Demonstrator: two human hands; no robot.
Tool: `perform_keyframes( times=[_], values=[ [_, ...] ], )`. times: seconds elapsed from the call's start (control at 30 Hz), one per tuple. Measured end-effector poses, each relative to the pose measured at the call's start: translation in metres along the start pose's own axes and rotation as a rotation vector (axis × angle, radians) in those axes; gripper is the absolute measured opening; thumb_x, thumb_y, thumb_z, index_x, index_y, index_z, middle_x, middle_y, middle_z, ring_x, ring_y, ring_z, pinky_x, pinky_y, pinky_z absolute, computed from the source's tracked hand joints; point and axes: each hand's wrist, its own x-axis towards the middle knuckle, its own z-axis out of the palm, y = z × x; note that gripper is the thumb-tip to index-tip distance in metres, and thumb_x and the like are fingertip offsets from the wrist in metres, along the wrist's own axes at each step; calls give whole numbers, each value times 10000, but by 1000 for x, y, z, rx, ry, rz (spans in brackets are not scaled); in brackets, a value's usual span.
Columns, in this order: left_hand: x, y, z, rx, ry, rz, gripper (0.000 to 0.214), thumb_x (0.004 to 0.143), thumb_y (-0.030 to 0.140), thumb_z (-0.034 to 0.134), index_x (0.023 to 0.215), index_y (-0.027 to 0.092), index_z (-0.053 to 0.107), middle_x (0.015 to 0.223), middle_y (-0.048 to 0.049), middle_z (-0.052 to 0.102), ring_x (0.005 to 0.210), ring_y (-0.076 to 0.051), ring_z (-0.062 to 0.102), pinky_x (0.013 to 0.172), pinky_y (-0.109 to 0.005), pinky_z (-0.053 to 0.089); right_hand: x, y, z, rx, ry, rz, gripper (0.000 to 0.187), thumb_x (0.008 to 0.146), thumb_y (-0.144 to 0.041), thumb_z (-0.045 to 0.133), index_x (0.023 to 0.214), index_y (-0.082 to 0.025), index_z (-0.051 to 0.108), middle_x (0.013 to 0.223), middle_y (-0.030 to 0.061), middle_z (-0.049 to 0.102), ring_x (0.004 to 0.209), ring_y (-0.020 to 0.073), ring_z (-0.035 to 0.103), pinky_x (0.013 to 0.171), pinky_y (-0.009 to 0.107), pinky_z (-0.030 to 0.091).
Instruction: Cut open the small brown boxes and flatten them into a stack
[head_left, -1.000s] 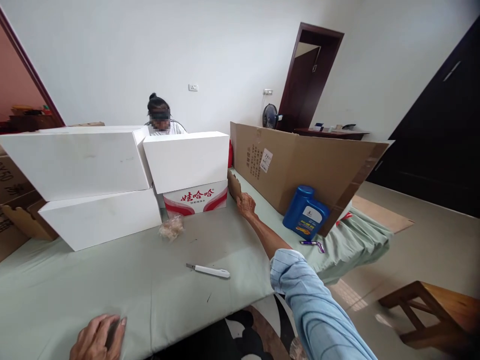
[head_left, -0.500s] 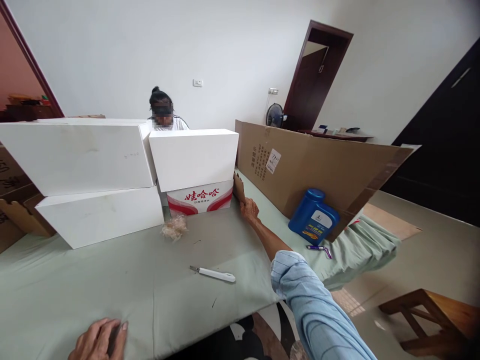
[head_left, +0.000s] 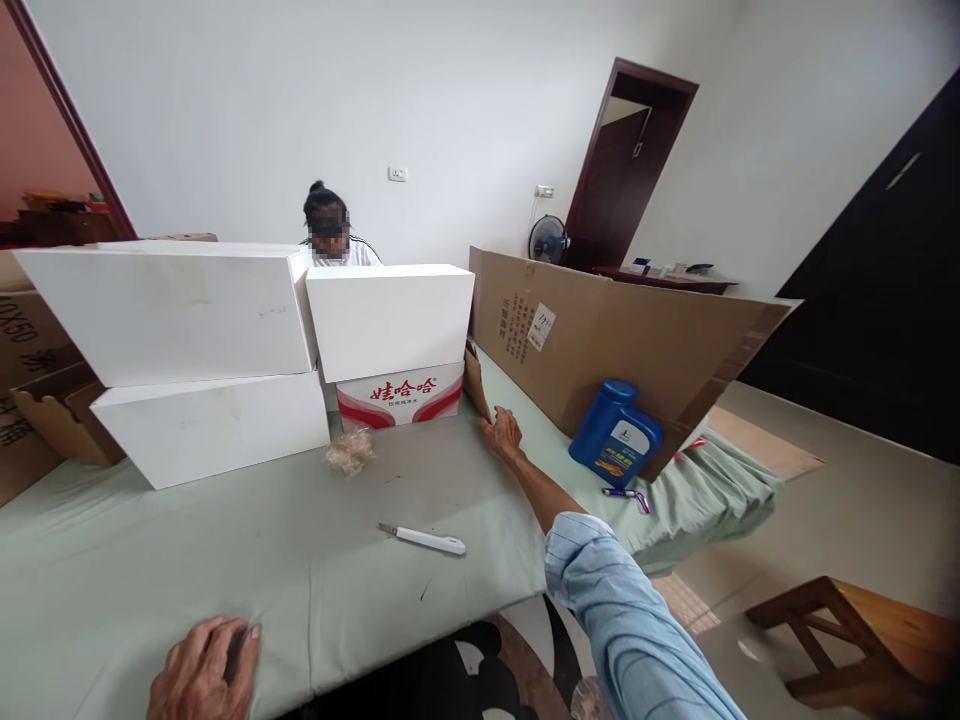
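My left hand [head_left: 206, 668] rests on the pale green cloth at the front left, fingers loosely bent and thumb apart, holding nothing. Stretched forward, my right hand [head_left: 504, 434] has its thumb and fingers at the near end of a brown cardboard piece [head_left: 474, 380], which it appears to pinch. This piece stands beside a red-and-white carton [head_left: 401, 396] with a white box [head_left: 390, 322] on top. On the cloth between my hands lies a white utility knife [head_left: 427, 541], its blade end pointing left. A crumpled clear plastic clump [head_left: 349, 452] sits in front of the carton.
Two stacked white boxes [head_left: 217, 425] stand at the left, with brown cartons [head_left: 30, 380] beyond them. A large cardboard sheet [head_left: 600, 330] stands upright at the right behind a blue jug [head_left: 616, 435] and a purple object [head_left: 627, 498]. A person [head_left: 341, 250] is behind the boxes; a wooden stool [head_left: 855, 640] stands at right.
The cardboard piece at my right hand has shifted slightly toward me and turned more edge-on. My right hand's fingers have moved a little at its end. The view has tilted slightly; my left hand stays on the cloth.
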Motion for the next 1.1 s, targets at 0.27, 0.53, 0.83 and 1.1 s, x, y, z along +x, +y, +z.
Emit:
perform_keyframes(
  times=[0.27,0.53,0.83,1.1],
  values=[
    [11,12,-11,30,231,134,335,1097,394,488,966,199,727,1024,-111,735,927,-310,657,765,-401,460,-65,13,8,34,10,-189,349,981,-370,542,1259,-192,656,1201,123,698,1119,266,612,990,372,475],
    [10,6,-7,-77,236,95,308,1080,379,504,951,204,722,1025,-113,736,955,-321,653,819,-415,468,-139,-15,27,44,-102,-410,151,979,-245,534,924,-223,673,1017,79,727,978,222,631,890,302,456],
    [4,7,-8,-95,151,11,225,1036,327,538,959,229,725,1076,-116,750,1004,-313,660,876,-420,492,-157,-25,18,32,-205,-499,178,1017,-270,529,948,-214,683,1012,94,737,959,228,638,866,320,466],
    [-14,19,-13,-158,101,-56,228,1050,274,515,1108,217,728,1230,-145,742,1165,-334,674,959,-460,518,-205,-32,-4,72,-416,-870,199,1006,-438,674,1033,-242,681,1022,64,718,934,225,672,878,329,514]
  ],
)
